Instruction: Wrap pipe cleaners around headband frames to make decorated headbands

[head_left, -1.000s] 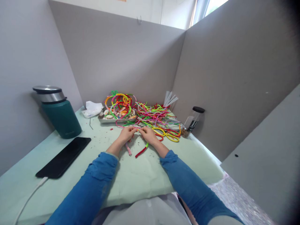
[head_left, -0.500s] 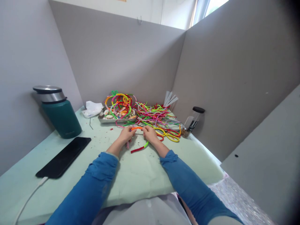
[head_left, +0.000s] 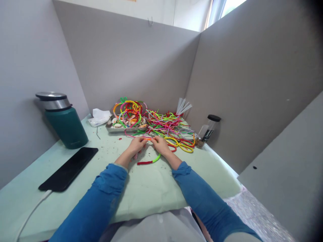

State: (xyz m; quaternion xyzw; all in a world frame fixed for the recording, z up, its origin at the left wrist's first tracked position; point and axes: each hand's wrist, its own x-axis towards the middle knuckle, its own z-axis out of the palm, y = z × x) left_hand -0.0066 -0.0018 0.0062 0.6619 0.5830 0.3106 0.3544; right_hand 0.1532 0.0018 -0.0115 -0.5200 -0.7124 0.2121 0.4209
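Observation:
A multicoloured pipe-cleaner band runs between my two hands, and its orange stretch (head_left: 148, 139) shows in the short gap. My left hand (head_left: 137, 145) is closed on the left side of it, with a pink end hanging under the palm. Pinching the right side is my right hand (head_left: 160, 145). From beneath that hand a green and dark red tail (head_left: 148, 162) curves back toward the left over the table. Just beyond my hands lie a tangle of coloured pipe cleaners (head_left: 166, 122) and yellow loops (head_left: 185, 147).
A metal tray (head_left: 126, 129) holds wood slices and finished-looking coloured rings. Left stand a green bottle (head_left: 66, 127), a black phone (head_left: 69, 169) on a white cable and a tissue pack (head_left: 99, 117). Right is a clear black-lidded bottle (head_left: 209, 129). Grey partitions (head_left: 131, 60) enclose the table.
My hands have come slightly closer together, shortening the visible orange stretch. The green and dark red tail has swung a little left and now lies flatter.

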